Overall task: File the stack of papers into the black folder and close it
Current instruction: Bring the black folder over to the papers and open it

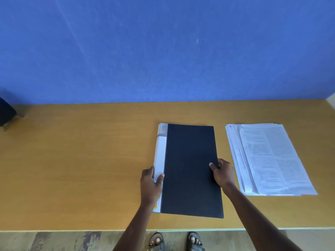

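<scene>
The black folder (190, 169) lies shut and flat on the wooden table (81, 160), its white spine strip along the left side. My left hand (151, 183) grips that spine edge, thumb on top. My right hand (222, 173) pinches the folder's right edge near its middle, thumb on the cover. The stack of printed papers (268, 160) lies slightly fanned on the table just right of the folder, untouched.
A blue wall panel (163, 51) rises behind the table. A dark object (7, 113) sits at the far left edge. The table's front edge runs below the folder, with my sandalled feet (174, 241) on the floor beneath.
</scene>
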{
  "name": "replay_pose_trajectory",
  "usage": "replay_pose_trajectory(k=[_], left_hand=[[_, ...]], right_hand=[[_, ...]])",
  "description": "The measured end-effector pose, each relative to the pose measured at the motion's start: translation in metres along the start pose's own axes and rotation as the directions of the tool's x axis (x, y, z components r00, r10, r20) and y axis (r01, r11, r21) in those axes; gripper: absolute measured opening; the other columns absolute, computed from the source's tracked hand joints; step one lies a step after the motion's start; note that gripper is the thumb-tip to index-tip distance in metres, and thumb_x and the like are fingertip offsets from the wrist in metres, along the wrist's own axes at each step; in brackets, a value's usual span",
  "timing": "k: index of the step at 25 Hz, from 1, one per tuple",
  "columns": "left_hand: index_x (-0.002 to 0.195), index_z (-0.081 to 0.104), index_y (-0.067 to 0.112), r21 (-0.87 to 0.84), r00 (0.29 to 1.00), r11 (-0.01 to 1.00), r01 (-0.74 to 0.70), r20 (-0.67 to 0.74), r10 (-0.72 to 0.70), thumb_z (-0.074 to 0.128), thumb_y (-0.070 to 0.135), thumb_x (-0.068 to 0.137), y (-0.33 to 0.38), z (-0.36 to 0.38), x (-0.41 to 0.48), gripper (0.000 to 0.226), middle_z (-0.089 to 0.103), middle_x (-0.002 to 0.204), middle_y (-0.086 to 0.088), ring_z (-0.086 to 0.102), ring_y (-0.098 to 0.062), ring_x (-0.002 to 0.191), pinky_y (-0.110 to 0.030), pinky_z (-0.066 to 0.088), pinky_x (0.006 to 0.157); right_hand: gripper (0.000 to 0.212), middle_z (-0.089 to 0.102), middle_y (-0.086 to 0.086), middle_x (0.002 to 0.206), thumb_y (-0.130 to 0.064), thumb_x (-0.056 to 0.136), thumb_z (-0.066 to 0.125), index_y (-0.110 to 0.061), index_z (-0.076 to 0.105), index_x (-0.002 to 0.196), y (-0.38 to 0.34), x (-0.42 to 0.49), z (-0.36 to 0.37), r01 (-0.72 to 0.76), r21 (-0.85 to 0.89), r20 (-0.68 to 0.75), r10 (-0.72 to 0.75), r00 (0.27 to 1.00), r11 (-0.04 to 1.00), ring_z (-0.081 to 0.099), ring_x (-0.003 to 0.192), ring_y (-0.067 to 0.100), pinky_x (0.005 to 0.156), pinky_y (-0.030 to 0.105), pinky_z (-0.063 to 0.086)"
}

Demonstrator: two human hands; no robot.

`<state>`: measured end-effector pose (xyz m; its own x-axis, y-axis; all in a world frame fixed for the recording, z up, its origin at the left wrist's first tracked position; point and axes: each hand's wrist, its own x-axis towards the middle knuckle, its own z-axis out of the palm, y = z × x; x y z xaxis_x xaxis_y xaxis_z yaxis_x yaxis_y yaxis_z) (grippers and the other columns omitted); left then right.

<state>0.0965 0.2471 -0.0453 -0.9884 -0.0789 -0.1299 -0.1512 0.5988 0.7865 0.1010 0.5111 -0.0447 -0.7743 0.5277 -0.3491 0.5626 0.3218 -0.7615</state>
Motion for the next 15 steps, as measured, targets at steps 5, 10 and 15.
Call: replay_pose_trajectory(k=[5,10,15], left_hand=[[0.106,0.066,-0.003,0.066,1.0,0.998,-0.002,-0.028,0.004,0.07,0.014,0.093,0.002,0.009,-0.008,0.022,0.06,0.109,-0.018,0.057,-0.033,0.108,-0.027,0.043,0.087],[0.116,0.066,-0.003,0.161,0.999,0.987,-0.012,-0.038,0.018,0.071,0.017,0.093,0.002,0.014,-0.007,0.03,0.061,0.116,-0.02,0.054,-0.038,0.114,-0.042,0.049,0.095],[0.114,0.068,-0.002,0.128,1.0,0.992,0.01,-0.029,-0.006,0.072,0.019,0.093,0.001,0.011,-0.001,0.031,0.061,0.118,-0.018,0.058,-0.036,0.113,-0.04,0.053,0.094]], right_hand=[[0.011,0.072,0.005,0.087,-0.016,0.096,0.066,-0.007,0.071,0.096,-0.006,0.01,-0.008,0.058,-0.135,0.021,-0.056,0.998,0.989,0.067,0.084,0.03,0.073,0.036,0.056],[0.034,0.054,-0.003,0.064,-0.014,0.091,0.071,-0.018,0.051,0.064,-0.011,0.015,-0.011,0.126,-0.233,0.018,-0.125,0.992,0.964,0.052,0.062,0.02,0.052,0.027,0.039],[0.046,0.046,-0.007,0.063,-0.013,0.09,0.073,-0.025,0.039,0.06,-0.014,0.02,-0.009,0.125,-0.279,0.019,-0.125,0.992,0.952,0.046,0.061,0.018,0.048,0.024,0.033]])
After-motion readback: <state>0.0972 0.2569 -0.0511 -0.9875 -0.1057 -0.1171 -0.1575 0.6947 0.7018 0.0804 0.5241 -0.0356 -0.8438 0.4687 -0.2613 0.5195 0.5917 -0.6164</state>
